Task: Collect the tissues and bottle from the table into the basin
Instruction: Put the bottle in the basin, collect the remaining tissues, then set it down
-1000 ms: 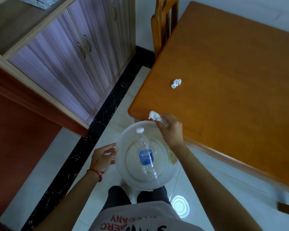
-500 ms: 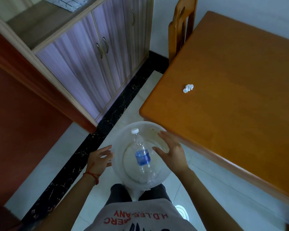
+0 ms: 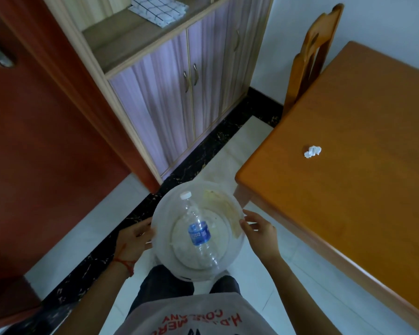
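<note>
One crumpled tissue lies on the wooden table. The clear plastic water bottle lies in the translucent basin; the left hand grips its rim, and the right hand, fingers relaxed, touches the opposite rim.

A clear plastic bottle with a white cap and blue label lies on its side in the round translucent plastic basin. One crumpled white tissue rests on the orange wooden tabletop.
</note>
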The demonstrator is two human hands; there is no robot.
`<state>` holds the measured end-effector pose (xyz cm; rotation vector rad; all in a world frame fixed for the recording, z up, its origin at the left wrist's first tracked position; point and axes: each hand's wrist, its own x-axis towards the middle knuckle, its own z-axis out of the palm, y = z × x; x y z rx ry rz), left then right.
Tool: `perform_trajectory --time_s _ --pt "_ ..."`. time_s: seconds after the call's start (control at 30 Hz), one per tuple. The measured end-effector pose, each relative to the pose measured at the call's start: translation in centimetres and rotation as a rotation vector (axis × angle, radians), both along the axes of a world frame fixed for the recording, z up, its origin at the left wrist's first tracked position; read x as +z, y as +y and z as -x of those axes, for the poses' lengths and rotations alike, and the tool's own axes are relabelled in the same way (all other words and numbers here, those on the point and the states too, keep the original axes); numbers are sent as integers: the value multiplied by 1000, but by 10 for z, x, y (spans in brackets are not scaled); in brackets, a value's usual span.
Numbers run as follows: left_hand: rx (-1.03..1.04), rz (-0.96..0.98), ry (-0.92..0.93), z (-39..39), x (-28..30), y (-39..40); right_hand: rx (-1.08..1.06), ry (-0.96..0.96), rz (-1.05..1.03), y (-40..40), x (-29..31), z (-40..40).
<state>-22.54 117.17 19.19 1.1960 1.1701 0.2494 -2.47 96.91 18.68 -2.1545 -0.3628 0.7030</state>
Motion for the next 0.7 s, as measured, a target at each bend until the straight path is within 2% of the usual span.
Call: perform_trajectory --time_s 0.3,0.5,0.7 --pt "-111 -18 -23 -7 1 118 -172 -32 -31 91 -6 27" --pt "-312 -16 7 -36 3 205 -354 -45 -44 148 -6 40" --pt "-429 -23 -20 -87 14 249 -456 -54 -41 182 1 29"
